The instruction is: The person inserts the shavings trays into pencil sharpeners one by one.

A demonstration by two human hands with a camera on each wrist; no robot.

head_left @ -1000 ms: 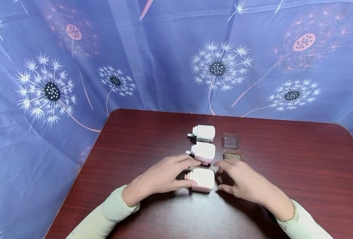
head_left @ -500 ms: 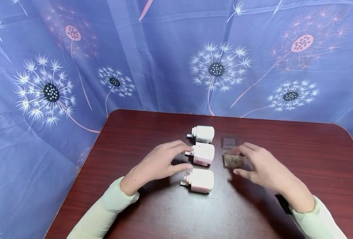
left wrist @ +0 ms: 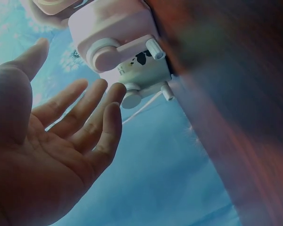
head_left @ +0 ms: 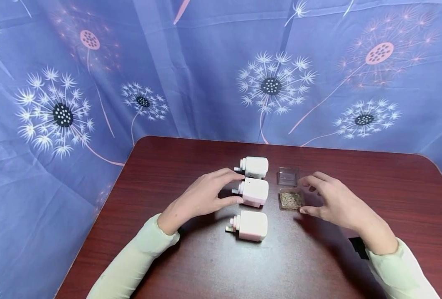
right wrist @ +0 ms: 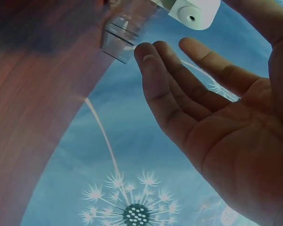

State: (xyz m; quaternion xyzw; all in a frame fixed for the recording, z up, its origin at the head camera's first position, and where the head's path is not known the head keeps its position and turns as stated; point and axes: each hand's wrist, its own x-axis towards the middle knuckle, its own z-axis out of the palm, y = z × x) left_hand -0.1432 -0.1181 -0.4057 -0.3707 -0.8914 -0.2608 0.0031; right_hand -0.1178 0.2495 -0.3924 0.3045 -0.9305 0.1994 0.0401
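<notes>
table (head_left: 153, 174): left and back edges well away from left hand (head_left: 204, 195)
left hand: fingers parted, holding nothing, contact unclear
middle crank unit (head_left: 255, 192): at left fingertips; gap to near crank unit (head_left: 252, 226)
filled box (head_left: 290, 199): just left of right hand (head_left: 337, 199)
right hand: loosely curved, holding nothing; table runs on rightward

Near device (head_left: 252, 225): cream top, pink side. Middle device (head_left: 256, 191): white top, pale pink side. Far device (head_left: 257, 167): white; black marking in left wrist view. Tray (head_left: 289, 208): clear; filling (head_left: 291, 200) mottled brown and tan. Sleeves (head_left: 142, 250): pale green. Table (head_left: 363, 187): reddish brown, wood-grained. Cloth (head_left: 206, 91): blue, printed with white and pink dandelions.
</notes>
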